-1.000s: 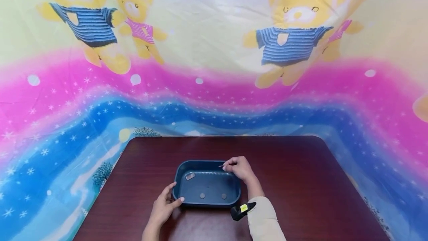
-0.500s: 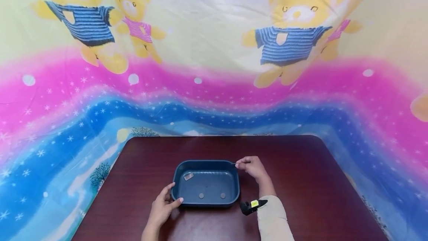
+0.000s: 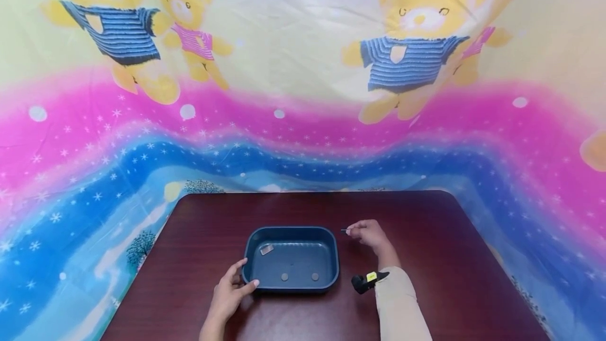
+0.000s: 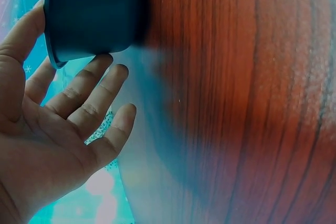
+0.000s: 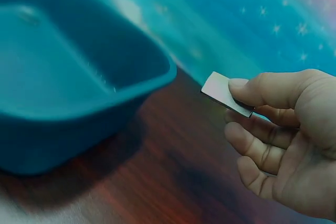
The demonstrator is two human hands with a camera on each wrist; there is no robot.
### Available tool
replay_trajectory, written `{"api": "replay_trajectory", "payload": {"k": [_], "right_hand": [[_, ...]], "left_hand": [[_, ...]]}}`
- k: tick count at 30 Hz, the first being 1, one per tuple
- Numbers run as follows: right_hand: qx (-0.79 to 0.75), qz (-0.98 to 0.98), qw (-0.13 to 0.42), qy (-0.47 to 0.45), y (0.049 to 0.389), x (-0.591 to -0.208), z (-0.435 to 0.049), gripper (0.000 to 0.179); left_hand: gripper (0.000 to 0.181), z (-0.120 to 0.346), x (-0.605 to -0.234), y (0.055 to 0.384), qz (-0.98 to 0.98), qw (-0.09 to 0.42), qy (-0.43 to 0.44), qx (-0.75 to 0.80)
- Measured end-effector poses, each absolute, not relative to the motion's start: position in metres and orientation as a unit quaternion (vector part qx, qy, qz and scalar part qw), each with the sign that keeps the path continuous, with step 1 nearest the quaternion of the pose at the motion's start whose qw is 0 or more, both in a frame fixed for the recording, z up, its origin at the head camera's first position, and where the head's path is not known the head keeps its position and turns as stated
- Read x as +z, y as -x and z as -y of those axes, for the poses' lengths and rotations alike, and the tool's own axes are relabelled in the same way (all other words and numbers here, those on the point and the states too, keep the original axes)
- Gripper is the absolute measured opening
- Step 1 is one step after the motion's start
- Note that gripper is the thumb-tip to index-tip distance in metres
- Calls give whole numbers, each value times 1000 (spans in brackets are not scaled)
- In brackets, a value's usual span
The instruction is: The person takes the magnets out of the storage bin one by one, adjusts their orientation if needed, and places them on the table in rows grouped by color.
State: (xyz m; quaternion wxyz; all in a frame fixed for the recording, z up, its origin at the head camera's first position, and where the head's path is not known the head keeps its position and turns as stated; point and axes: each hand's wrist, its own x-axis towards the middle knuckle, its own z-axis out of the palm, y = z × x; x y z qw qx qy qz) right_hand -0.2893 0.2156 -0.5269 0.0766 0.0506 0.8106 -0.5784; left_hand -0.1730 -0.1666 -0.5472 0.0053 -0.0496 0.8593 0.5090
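A dark blue-green plastic tub (image 3: 292,286) stands on the table. At its front left corner my left hand (image 3: 229,294) holds the rim, thumb on the near side, index finger on the left side; the other fingers spread loosely in the left wrist view. To the right of the tub, above the tabletop, my right hand (image 3: 370,234) pinches a small flat rectangular metal piece (image 5: 221,92) between thumb and fingers. Inside the tub lie a similar rectangular piece (image 3: 267,249) at the back left and two round grey discs, one (image 3: 284,277) near the front middle and another (image 3: 314,277) further right.
The dark red-brown wood-grain table (image 3: 454,278) has rounded far corners. Behind it hangs a cloth (image 3: 303,146) printed with bears and snowflakes. A black device (image 3: 364,282) with a yellow label is on my right wrist, by a pale sleeve (image 3: 402,304).
My right hand has moved right, from over the tub's back right part to outside it, carrying the rectangular metal piece. The left hand has stayed on the tub's corner.
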Motion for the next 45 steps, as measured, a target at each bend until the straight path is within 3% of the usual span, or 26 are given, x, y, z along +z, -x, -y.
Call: {"api": "replay_trajectory", "payload": {"k": [19,29,45], "right_hand": [[-491,-865,67,-80,294,-554,-215,6],[-409,-910,23,-57,296,-560,-218,6],[-345,-938,21,-3,293,-558,-229,6]], "left_hand": [[68,167,-548,171,-853,5,45,521],[68,166,-548,170,-844,1,42,535],[68,167,-548,170,-847,3,38,530]]}}
